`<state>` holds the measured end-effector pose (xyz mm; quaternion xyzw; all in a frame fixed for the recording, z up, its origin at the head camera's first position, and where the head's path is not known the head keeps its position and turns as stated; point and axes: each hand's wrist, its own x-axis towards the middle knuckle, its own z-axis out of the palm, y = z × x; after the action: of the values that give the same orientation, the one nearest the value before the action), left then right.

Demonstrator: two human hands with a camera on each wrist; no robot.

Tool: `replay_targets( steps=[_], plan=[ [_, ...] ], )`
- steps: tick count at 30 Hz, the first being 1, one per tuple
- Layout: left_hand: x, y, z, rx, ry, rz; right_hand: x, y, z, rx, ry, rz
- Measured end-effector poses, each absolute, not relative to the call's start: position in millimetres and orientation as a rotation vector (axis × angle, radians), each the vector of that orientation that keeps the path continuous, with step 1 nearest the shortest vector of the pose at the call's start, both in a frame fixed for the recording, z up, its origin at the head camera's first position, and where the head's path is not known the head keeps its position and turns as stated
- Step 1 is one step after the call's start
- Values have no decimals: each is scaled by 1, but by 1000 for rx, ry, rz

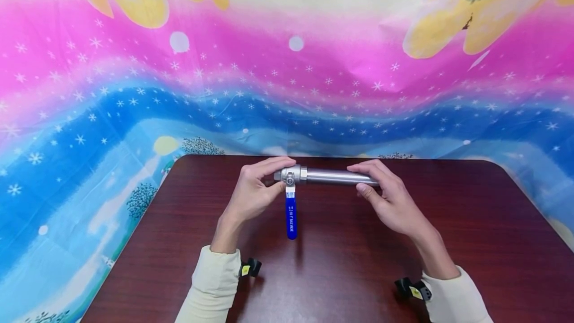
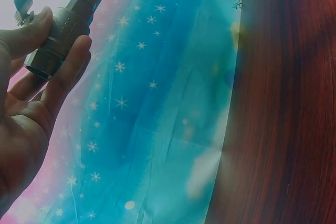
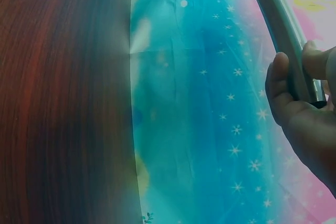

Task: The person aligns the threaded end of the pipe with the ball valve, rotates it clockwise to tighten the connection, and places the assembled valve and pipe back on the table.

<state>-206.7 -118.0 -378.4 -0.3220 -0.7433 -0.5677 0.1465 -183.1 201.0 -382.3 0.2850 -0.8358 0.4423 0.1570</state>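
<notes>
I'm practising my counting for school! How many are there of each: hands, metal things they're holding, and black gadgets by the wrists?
Hands: 2 (left hand, right hand)
Metal things held: 2 (blue-handled ball valve, metal pipe)
Black gadgets: 2 (left wrist camera, right wrist camera)
Total: 6

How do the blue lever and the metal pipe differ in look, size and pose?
Look: the blue lever carries white lettering, while the metal pipe is plain and silvery.
Size: the lever is shorter than the pipe.
Pose: in the head view, the lever points toward the person; the pipe runs sideways, its end gripped by the right hand.
Shared: both extend from the valve body held in the left hand.
</notes>
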Motion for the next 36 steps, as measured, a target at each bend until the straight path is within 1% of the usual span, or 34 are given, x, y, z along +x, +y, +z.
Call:
replay_targets(
  steps=[27, 36],
  plan=[
    [-206, -117, -378, -920, -2151, -1613, -181, 199, -381, 781, -2388, 1171],
    [-205, -117, -378, -929, -2140, -1624, -181, 203, -380, 743, -2469, 1218]
  ],
)
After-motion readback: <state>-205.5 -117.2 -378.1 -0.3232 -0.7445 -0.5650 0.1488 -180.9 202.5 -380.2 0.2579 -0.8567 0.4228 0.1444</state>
